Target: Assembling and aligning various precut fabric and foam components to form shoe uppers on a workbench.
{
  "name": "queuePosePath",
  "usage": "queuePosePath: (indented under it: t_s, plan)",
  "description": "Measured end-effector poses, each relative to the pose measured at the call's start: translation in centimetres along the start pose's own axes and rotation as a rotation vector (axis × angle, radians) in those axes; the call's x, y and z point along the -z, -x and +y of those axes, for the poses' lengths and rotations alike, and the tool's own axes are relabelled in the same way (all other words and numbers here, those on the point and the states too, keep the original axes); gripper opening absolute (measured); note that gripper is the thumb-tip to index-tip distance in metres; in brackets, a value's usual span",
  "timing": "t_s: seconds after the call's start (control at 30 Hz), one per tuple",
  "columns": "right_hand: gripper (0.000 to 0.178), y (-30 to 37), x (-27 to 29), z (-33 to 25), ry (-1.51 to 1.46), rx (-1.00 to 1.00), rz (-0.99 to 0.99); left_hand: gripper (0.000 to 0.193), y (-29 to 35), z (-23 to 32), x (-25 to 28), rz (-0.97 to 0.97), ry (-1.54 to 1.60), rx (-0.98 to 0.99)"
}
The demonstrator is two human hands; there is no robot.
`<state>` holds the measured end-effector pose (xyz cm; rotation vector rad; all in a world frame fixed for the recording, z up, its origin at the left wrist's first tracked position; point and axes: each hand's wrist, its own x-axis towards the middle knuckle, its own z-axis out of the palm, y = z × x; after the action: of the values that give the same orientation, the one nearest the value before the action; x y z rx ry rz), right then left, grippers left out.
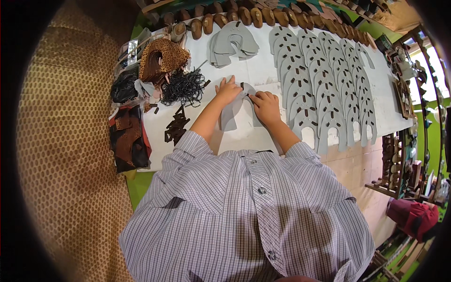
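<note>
A grey U-shaped cut piece [229, 120] lies on the white table [197, 136] in front of me, its curved end away from me. My left hand [227, 91] rests flat on the curve's left side, fingers apart. My right hand [267, 107] is closed in a pinch at the curve's right side, with a small dark strip just showing at its fingertips. Another dark brown strip [242, 86] sits on the middle of the curve. Left of my left forearm is a loose pile of dark brown strips [176, 127].
Overlapping rows of grey pieces [305, 89] with dark strips cover the right side. Behind lie a stack of plain grey pieces [234, 42] and a line of brown shoe lasts [256, 18]. At left are tangled black strands [185, 89] and leopard-print pieces [164, 54].
</note>
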<state>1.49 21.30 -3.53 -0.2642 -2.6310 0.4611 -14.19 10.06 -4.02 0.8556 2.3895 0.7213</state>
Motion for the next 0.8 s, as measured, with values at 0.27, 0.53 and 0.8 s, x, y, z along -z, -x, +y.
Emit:
queuePosePath:
  t_s: [0.27, 0.53, 0.8]
  plan:
    - [0.017, 0.0, -0.2, 0.3, -0.074, -0.043, 0.048, 0.033, 3.0, -0.4, 0.2, 0.437, -0.248, -0.142]
    - [0.017, 0.1, 0.0, 0.3, -0.086, -0.031, 0.027, 0.036, 5.5, 0.3, -1.9, 0.399, -0.486, -0.414]
    - [0.018, 0.1, 0.2, 0.0, -0.044, 0.012, 0.051, 0.044, 6.3, -0.1, -2.4, 0.362, -0.477, -0.393]
